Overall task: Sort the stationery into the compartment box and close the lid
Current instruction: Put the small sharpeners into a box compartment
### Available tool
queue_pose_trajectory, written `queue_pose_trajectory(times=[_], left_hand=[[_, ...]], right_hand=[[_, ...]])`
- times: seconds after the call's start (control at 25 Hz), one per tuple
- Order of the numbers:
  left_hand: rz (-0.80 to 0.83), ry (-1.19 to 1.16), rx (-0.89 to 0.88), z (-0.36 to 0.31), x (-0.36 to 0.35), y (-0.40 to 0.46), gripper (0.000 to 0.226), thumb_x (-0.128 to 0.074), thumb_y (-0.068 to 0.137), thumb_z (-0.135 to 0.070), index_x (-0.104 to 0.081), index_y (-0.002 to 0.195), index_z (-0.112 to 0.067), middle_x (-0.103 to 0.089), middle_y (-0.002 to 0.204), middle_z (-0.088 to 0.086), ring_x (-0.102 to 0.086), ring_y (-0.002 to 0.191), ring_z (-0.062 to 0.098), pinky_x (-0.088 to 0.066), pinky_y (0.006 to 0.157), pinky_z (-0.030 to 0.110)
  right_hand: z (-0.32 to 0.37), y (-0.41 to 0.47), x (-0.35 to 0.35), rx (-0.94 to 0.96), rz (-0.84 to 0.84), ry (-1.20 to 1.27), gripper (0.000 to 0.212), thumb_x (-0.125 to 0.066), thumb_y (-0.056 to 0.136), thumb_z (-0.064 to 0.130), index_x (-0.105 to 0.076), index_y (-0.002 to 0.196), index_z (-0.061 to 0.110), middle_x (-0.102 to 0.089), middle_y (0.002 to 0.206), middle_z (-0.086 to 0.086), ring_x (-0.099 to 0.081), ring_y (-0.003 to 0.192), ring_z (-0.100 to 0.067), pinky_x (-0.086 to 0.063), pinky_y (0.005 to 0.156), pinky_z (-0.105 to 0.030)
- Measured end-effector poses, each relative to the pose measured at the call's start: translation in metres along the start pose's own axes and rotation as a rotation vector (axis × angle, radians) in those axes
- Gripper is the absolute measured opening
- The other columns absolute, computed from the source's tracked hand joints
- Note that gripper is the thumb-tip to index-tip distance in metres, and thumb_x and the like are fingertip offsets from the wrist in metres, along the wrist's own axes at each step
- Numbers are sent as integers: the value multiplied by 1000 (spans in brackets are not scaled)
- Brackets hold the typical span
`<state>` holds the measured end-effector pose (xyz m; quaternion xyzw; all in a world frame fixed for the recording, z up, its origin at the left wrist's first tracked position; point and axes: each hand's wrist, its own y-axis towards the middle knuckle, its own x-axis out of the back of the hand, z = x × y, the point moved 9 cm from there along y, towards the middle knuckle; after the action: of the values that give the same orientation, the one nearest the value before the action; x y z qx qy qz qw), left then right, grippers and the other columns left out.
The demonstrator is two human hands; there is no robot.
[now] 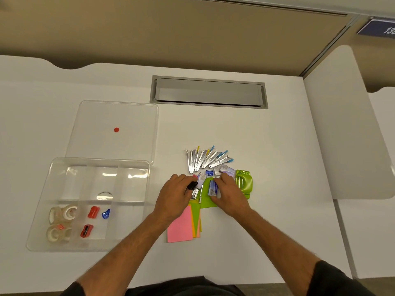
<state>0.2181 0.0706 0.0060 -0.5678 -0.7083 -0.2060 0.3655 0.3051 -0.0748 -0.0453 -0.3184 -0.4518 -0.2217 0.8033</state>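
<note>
White desk [256, 146] carries the heap: my left hand [174, 195] pinches a black sharpener [192, 185], my right hand [227, 192] pinches a staple packet [213, 188], both bound for the open compartment box [42, 210] at left.

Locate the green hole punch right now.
In the head view the green hole punch sits on the white desk right of centre, just right of the right hand, below the fanned metal clips.

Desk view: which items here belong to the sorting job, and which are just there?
Job: box, lid, tape rolls, sharpeners, clips, staple packs, sticky notes, green punch.
Not job: cable hatch, blue sign.
</note>
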Motion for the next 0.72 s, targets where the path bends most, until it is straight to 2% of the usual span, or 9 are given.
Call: queue_pose_trajectory(times=[0.12, 0.16, 0.28, 0.36, 0.48, 0.72], left_hand=[[7, -10, 9, 0, -4, -2, 39, -66, 90, -11, -62, 127, -21, -67, 109, -2, -51, 94, 18, -43, 77, 27], [3, -10, 9, 0, -4, -3, 39, -66, 90, -11, -62, 127, -21, -67, 108, -3, -51, 94, 17, -44, 76, 28], [-14, -8, 3, 3, 0, -7, 38, -67, 90, -12, -62, 126, -22, -67, 103, -3, -51, 90, 18, -44, 72, 29], [-22, -3, 9, 6, 3, -9, 38, -68, 89, -12, -63, 125, -24, -67, 101, -4, -51, 89, 17, -42, 71, 26], [-29, 0, 27, 11, 6, -10, 35, -68, 89, -14, -64, 123, -25, -67, 103, -5, -51, 91, 15, -38, 72, 22], [-25, -24, 69, 18, 8, -9, 31, -66, 92, -18, -63, 122, -24, -67, 108, -4, -52, 96, 15, -41, 75, 23]], right_hand=[[0, -3, -4, -30, 71, 54, 67, -71, 82, 49, -52, 135, 13, -51, 119, -5, -47, 111, -21, -46, 92, -33], [3, 0, 3, -23, 32, 73, 62, -68, 85, 49, -54, 133, 13, -53, 116, -5, -47, 108, -21, -47, 89, -33], [17, 20, 29, 51, -147, 2, 27, -57, 97, 28, -66, 115, 10, -59, 103, -9, -54, 97, -26, -51, 78, -40], [18, 36, 32, -11, -114, -44, 25, -52, 99, 23, -66, 116, 13, -60, 108, -8, -54, 102, -26, -51, 77, -39], [15, 50, 20, -52, -30, -152, 26, -57, 95, 21, -63, 120, 17, -59, 117, -5, -52, 110, -23, -49, 80, -35], [9, 50, 9, -86, 17, -197, 19, -59, 92, 15, -62, 111, 15, -56, 115, -5, -52, 110, -24, -52, 76, -39]])
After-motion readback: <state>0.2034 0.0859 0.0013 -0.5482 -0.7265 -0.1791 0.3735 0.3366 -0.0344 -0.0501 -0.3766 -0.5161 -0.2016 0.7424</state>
